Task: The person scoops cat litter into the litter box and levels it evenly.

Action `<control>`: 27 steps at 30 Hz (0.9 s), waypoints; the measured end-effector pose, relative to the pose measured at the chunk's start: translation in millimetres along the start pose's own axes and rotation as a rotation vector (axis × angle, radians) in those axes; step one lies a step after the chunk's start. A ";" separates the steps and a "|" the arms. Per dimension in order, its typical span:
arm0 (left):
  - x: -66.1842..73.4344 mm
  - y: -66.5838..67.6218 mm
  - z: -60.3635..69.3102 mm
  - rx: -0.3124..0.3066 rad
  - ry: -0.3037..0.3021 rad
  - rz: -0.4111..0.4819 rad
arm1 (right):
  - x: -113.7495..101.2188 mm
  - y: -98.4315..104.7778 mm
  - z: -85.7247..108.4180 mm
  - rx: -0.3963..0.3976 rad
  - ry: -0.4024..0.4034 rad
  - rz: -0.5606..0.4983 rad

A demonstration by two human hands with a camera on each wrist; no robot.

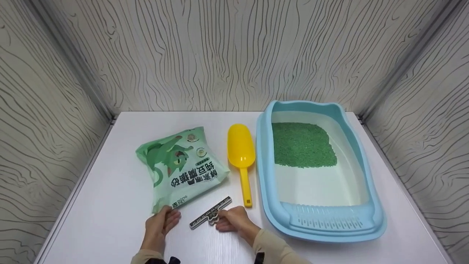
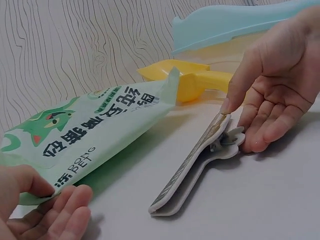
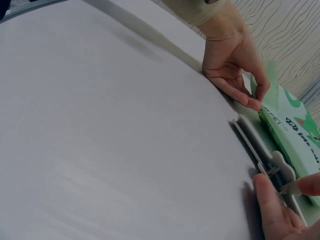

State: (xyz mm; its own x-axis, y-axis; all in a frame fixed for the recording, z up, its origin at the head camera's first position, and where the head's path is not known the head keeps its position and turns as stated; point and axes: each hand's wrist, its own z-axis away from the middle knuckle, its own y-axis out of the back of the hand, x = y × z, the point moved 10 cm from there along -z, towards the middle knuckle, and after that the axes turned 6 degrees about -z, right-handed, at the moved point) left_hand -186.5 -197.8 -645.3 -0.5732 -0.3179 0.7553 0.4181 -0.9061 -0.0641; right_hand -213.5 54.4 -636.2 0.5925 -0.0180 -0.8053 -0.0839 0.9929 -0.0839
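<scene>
A green bag of cat litter [image 1: 187, 165] with a cat drawing lies on the left of the white table. My left hand [image 1: 162, 224] pinches the bag's near left corner between thumb and fingers. In my right hand [image 1: 236, 222] is a long bag clip [image 1: 210, 212], pinched by its handle just in front of the bag's near edge. From the left wrist view, the clip [image 2: 192, 165] shows two long bars with a narrow gap between them and nothing in that gap. The right wrist view also has the clip [image 3: 272, 167] between thumb and finger.
A yellow scoop [image 1: 242, 154] lies between the bag and a blue litter box [image 1: 269, 198]. Green litter [image 1: 304, 145] covers the far left part of the box floor. Wood-patterned walls [image 1: 234, 55] enclose the white table [image 1: 99, 205] at the back and sides.
</scene>
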 end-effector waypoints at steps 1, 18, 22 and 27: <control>-0.5 -0.5 -0.1 -0.002 0.002 -0.005 | -0.3 0.9 0.2 0.003 0.000 -0.003; -1.3 -5.4 2.6 0.015 -0.014 -0.108 | -8.0 6.1 4.6 0.012 0.058 0.033; -2.6 -8.7 3.0 -0.001 -0.001 -0.097 | -7.9 6.2 4.3 0.009 0.059 0.043; -2.1 -12.7 3.6 -0.013 -0.003 -0.087 | -7.8 6.5 3.3 0.006 0.062 0.044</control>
State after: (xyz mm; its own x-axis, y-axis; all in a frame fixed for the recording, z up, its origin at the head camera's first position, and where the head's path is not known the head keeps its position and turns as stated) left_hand -188.1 -184.7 -643.8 -0.6043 -0.2372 0.7606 0.3576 -0.9339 -0.0072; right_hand -216.0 61.4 -628.5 0.5373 0.0183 -0.8432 -0.1040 0.9936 -0.0447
